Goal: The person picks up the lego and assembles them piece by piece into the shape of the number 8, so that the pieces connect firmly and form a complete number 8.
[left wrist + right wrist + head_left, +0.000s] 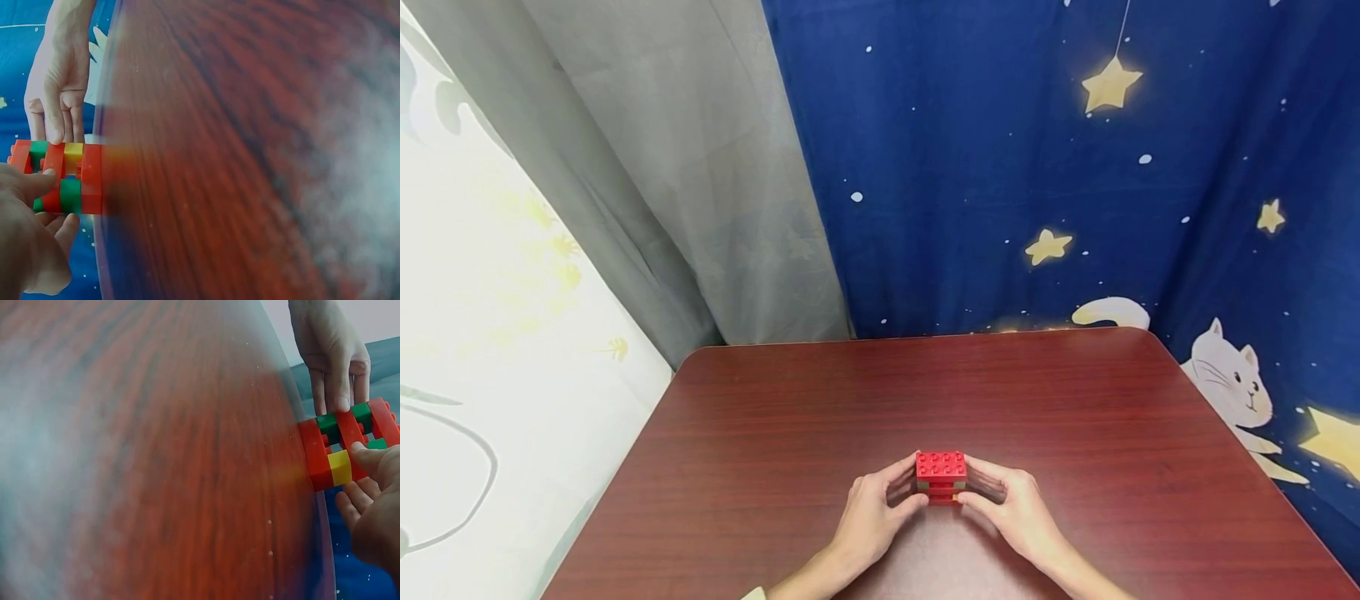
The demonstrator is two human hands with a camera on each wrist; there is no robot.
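Observation:
A stack of toy building bricks [941, 468] stands upright on the table in front of me, its studded red top facing up. Three red layers show in the wrist views, spaced apart by smaller bricks, among them a yellow brick [339, 467] and a green brick [71, 195]. My left hand [871, 510] holds the stack's left end between thumb and fingers. On the opposite end, my right hand [1019, 510] grips it the same way, thumb at the near side. Fingers hide parts of both ends.
The reddish-brown wooden table [775, 417] extends around and behind the bricks. Beyond its far edge hang a grey curtain [700, 167] and a blue curtain [962, 167] with stars and a cat. A pale patterned cloth [490, 292] hangs at the left.

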